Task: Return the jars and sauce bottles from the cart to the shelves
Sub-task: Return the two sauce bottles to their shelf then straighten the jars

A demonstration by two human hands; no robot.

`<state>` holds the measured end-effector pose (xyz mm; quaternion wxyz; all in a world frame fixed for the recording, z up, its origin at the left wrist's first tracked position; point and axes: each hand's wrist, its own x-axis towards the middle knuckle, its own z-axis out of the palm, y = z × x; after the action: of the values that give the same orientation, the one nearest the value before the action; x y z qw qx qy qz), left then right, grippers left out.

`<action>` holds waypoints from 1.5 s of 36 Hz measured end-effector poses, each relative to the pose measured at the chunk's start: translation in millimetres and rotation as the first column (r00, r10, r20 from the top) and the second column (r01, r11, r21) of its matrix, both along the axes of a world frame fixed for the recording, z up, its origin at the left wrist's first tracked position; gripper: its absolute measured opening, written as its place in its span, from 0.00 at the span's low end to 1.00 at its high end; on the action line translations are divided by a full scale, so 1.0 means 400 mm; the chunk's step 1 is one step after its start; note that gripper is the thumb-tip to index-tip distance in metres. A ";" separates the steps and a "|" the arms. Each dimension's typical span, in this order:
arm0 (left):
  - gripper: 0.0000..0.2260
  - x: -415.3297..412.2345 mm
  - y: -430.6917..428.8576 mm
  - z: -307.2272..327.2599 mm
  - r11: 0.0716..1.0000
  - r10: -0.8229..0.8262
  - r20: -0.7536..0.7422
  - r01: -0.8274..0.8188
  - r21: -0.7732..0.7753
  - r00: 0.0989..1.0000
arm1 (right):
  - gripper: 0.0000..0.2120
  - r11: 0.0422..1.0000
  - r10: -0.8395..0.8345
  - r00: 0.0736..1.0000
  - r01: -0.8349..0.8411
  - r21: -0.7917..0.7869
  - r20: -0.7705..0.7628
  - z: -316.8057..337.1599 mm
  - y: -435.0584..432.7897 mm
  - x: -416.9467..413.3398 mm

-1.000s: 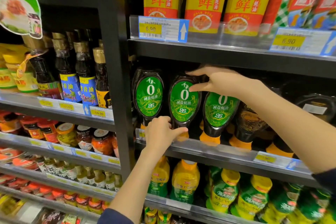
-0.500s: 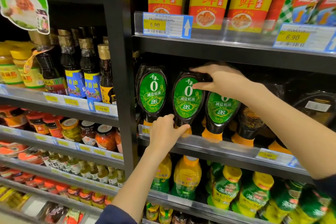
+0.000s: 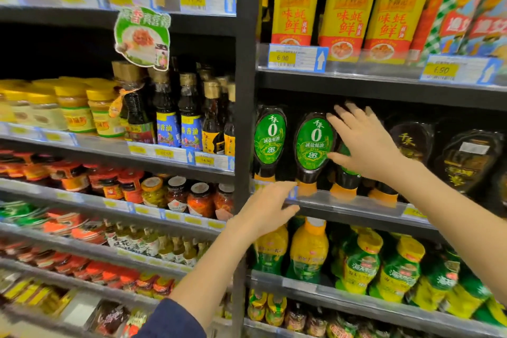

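Three dark squeeze bottles with green labels and orange caps stand cap-down in a row on the middle shelf [image 3: 356,204]. The first bottle [image 3: 270,140] and the second bottle [image 3: 314,145] are in full view. My right hand [image 3: 365,143] covers most of the third bottle [image 3: 346,177], with fingers spread and straight; it lies against or just in front of that bottle and grips nothing. My left hand [image 3: 267,208] hovers lower, in front of the shelf's front rail below the second bottle, fingers relaxed and empty.
A black upright post [image 3: 245,118] divides the shelving. Left of it stand sesame oil bottles [image 3: 167,118], yellow-lidded jars [image 3: 74,110] and red-lidded jars [image 3: 178,195]. Tall yellow-label bottles [image 3: 345,16] fill the shelf above, dark pouches [image 3: 466,156] sit to the right, yellow-green bottles [image 3: 308,250] below.
My right hand has let go of the bottle tops and opened with fingers spread. My left hand has dropped from the orange caps to below the shelf rail. The view has swung left.
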<state>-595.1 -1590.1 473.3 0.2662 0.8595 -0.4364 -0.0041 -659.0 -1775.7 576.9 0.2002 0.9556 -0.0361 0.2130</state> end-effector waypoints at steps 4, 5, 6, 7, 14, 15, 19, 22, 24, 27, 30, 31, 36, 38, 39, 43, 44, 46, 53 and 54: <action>0.24 -0.023 0.112 0.002 0.993 -0.055 0.073 0.047 0.109 0.996 | 0.39 0.991 -0.098 0.992 0.105 0.081 -0.085 -0.054 0.082 -0.063; 0.24 -0.028 0.142 0.004 0.990 -0.068 0.091 0.056 0.129 0.994 | 0.39 0.986 -0.130 0.985 0.141 0.091 -0.117 -0.069 0.104 -0.077; 0.24 -0.031 0.173 0.005 0.987 -0.080 0.110 0.063 0.150 0.991 | 0.39 0.980 -0.158 0.976 0.173 0.095 -0.148 -0.085 0.127 -0.091; 0.24 -0.035 0.204 0.006 0.983 -0.094 0.129 0.072 0.170 0.987 | 0.39 0.975 -0.179 0.968 0.199 0.099 -0.177 -0.099 0.153 -0.105; 0.22 -0.036 0.441 0.013 0.971 -0.078 0.152 0.041 0.235 0.985 | 0.36 0.945 -0.160 0.934 0.238 0.223 -0.320 -0.169 0.347 -0.171; 0.22 -0.036 0.478 0.017 0.970 -0.073 0.161 0.032 0.243 0.984 | 0.35 0.948 -0.143 0.934 0.225 0.227 -0.328 -0.173 0.376 -0.173; 0.27 -0.026 0.619 0.043 0.949 -0.025 0.155 -0.025 0.314 0.988 | 0.33 0.931 -0.110 0.915 0.232 0.283 -0.389 -0.171 0.493 -0.162; 0.27 -0.009 0.715 0.062 0.946 0.012 0.136 -0.055 0.319 0.991 | 0.32 0.934 -0.064 0.902 0.205 0.293 -0.427 -0.158 0.576 -0.131; 0.27 0.011 0.775 0.071 0.942 0.053 0.126 -0.091 0.323 0.991 | 0.34 0.940 -0.028 0.888 0.180 0.290 -0.459 -0.150 0.626 -0.102; 0.29 0.054 0.854 0.081 0.926 0.128 0.116 -0.161 0.341 0.985 | 0.32 0.947 0.016 0.880 0.139 0.290 -0.475 -0.144 0.687 -0.048; 0.29 0.103 0.918 0.090 0.909 0.181 0.115 -0.211 0.360 0.977 | 0.33 0.949 0.086 0.881 0.071 0.308 -0.466 -0.135 0.743 0.012; 0.29 0.121 0.937 0.092 0.903 0.199 0.122 -0.230 0.363 0.972 | 0.33 0.947 0.110 0.883 0.046 0.318 -0.457 -0.132 0.760 0.035; 0.31 0.226 1.015 0.092 0.872 0.267 0.162 -0.310 0.380 0.950 | 0.31 0.937 0.199 0.887 -0.048 0.347 -0.416 -0.120 0.837 0.163; 0.31 0.274 1.039 0.096 0.861 0.291 0.181 -0.340 0.379 0.939 | 0.33 0.938 0.224 0.878 -0.075 0.340 -0.424 -0.114 0.864 0.219; 0.30 0.297 1.050 0.100 0.856 0.300 0.191 -0.352 0.379 0.935 | 0.34 0.938 0.231 0.874 -0.083 0.336 -0.428 -0.112 0.876 0.247; 0.29 0.402 1.078 0.124 0.847 0.322 0.234 -0.389 0.362 0.918 | 0.33 0.933 0.279 0.879 -0.152 0.327 -0.387 -0.095 0.916 0.358; 0.29 0.428 1.083 0.130 0.848 0.328 0.247 -0.399 0.349 0.912 | 0.32 0.927 0.301 0.883 -0.183 0.327 -0.361 -0.089 0.925 0.385; 0.29 0.474 1.093 0.144 0.848 0.343 0.258 -0.416 0.329 0.903 | 0.31 0.918 0.340 0.880 -0.234 0.320 -0.332 -0.068 0.943 0.432; 0.28 0.599 1.104 0.207 0.854 0.341 0.315 -0.432 0.291 0.886 | 0.30 0.902 0.397 0.872 -0.314 0.295 -0.285 0.017 0.996 0.572; 0.28 0.619 1.105 0.216 0.856 0.334 0.338 -0.434 0.283 0.880 | 0.31 0.903 0.393 0.876 -0.312 0.295 -0.280 0.028 1.004 0.588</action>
<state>-347.4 -1148.2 559.9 0.0407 0.9549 -0.2793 0.0922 -423.7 -1374.3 588.0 0.0436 0.9850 0.1487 0.0755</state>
